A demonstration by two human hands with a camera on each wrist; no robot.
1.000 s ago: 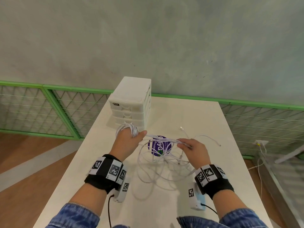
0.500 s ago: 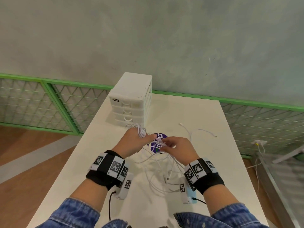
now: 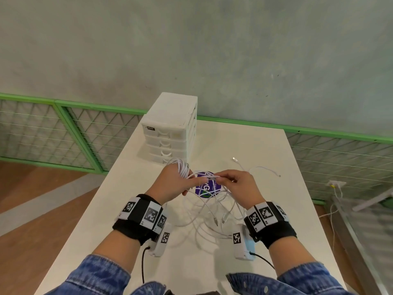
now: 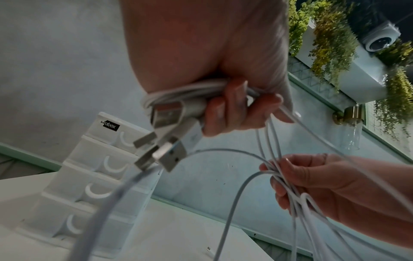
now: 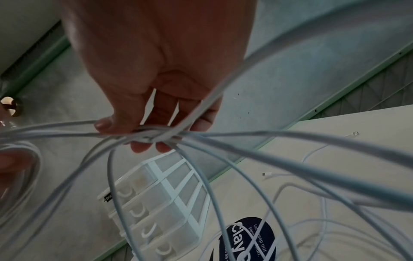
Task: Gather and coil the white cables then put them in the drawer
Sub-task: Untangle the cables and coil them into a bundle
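Your left hand grips the coiled white cables; your right hand pinches the loose strands. Light, limp, springy: hold the bundle, not the plugs.

Grey wall, green-framed mesh fence, wooden floor.

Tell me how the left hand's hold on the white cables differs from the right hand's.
The left hand grips a wound coil with the USB plugs sticking out; the right hand pinches loose strands between thumb and fingertips. The left sits close to the drawer unit, the right over the purple sticker. Both hold the same white cables above the table.
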